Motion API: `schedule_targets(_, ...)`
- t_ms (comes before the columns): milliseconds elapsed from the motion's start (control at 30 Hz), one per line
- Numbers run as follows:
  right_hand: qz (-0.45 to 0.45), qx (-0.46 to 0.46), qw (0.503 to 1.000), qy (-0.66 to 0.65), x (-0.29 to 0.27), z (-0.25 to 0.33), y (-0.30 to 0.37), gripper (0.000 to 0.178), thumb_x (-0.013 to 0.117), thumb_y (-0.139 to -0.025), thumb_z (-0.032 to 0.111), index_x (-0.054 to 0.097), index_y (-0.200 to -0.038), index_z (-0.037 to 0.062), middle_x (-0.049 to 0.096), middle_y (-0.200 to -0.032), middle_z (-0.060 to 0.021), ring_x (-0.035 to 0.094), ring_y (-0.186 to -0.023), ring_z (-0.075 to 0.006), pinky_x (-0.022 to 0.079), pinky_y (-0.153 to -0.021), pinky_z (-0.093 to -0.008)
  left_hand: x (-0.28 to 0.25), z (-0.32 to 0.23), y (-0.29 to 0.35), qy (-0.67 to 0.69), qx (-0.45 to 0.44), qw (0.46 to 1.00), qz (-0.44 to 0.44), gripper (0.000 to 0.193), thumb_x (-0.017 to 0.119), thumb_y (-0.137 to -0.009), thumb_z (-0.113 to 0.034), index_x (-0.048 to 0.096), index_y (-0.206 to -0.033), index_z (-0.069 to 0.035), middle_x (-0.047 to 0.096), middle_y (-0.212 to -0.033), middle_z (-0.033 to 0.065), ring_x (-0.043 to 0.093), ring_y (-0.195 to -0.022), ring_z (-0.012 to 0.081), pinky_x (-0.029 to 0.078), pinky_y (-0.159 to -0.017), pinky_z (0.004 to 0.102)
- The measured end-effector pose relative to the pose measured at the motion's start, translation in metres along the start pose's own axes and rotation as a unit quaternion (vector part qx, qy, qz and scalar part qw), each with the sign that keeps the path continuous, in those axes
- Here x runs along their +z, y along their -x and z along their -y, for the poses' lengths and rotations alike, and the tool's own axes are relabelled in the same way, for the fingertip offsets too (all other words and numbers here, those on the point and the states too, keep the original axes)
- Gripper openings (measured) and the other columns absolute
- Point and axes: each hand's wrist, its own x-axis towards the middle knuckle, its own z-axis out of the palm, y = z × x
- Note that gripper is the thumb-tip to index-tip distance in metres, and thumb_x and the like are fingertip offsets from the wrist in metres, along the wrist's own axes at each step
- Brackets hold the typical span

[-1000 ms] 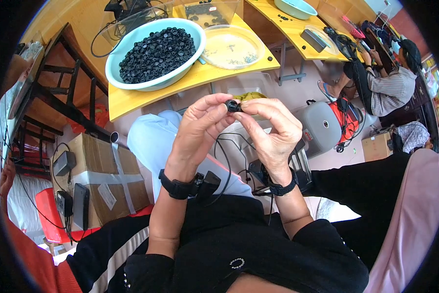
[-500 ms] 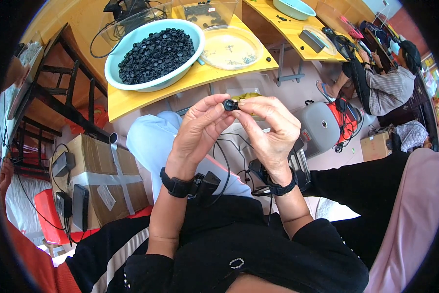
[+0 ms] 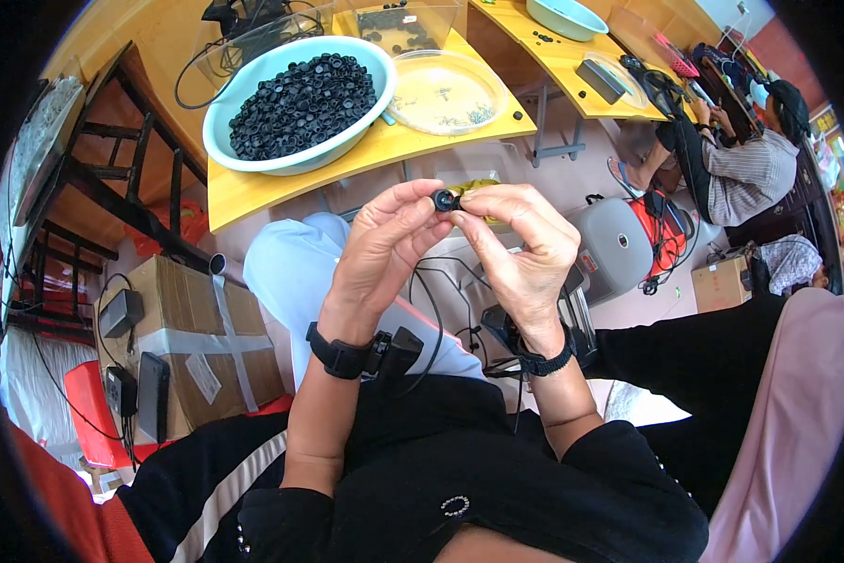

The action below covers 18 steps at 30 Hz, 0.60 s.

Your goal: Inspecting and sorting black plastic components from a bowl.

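Note:
In front of my lap, both hands meet at one small round black plastic cap (image 3: 444,200). My left hand (image 3: 381,235) pinches it between thumb and fingertips, its round face turned partly up. My right hand (image 3: 523,233) closes thumb and forefinger at the cap's right side; whether a second tiny part sits in those fingertips is hidden. Beyond them on the yellow table (image 3: 262,199) stands a pale green basin (image 3: 217,141) heaped with similar black caps (image 3: 300,108). Beside it lies a shallow clear round tray (image 3: 431,70) with small metal pieces scattered in it.
A clear bin (image 3: 403,36) with black parts stands behind the tray. A taped cardboard box (image 3: 211,328) is at my left, by a dark wooden rack (image 3: 112,174). To the right are a grey rounded case (image 3: 614,242) and a seated co-worker (image 3: 750,174) at another table.
The cap has turned slightly between my fingertips and shifted a little right. Another person's hands at the far left edge have gone out of view. The seated co-worker's hands have moved slightly.

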Motion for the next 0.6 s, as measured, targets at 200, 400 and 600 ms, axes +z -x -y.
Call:
schedule_targets(200, 0.009, 0.000, 1.000, 0.012, 0.0003, 0.0017, -0.0004, 0.016, 0.069, -0.065, -0.006, 0.066, -0.079, 0.0004, 0.065, -0.079, -0.0105, 0.064, -0.073, -0.0213, 0.050, -0.065, -0.0276, 0.0010, -0.0003, 0.0005, -0.025, 0.009, 1.000, -0.010, 0.023, 0.058, -0.085, -0.006, 0.057, -0.107, 0.001, 0.062, -0.101, 0.0108, 0.061, -0.090, 0.0152, 0.053, -0.080, 0.0262)
schedule_targets(400, 0.028, -0.015, 0.999, 0.027, 0.0002, 0.0035, -0.0003, 0.017, 0.068, -0.065, -0.007, 0.065, -0.080, -0.0001, 0.064, -0.080, -0.0103, 0.063, -0.072, -0.0215, 0.050, -0.065, -0.0283, 0.0038, -0.0014, 0.0021, -0.089, 0.029, 0.995, -0.034, 0.022, 0.060, -0.083, -0.005, 0.059, -0.104, 0.002, 0.063, -0.099, 0.0107, 0.062, -0.087, 0.0150, 0.053, -0.080, 0.0279)
schedule_targets(600, 0.017, -0.006, 1.000, 0.014, 0.0025, 0.0012, 0.0022, 0.016, 0.068, -0.066, -0.006, 0.064, -0.080, -0.0002, 0.064, -0.079, -0.0107, 0.063, -0.071, -0.0215, 0.050, -0.064, -0.0284, 0.0076, -0.0019, 0.0041, -0.143, 0.060, 0.987, -0.043, 0.022, 0.061, -0.082, -0.003, 0.060, -0.103, 0.002, 0.063, -0.099, 0.0113, 0.062, -0.087, 0.0155, 0.052, -0.080, 0.0294)
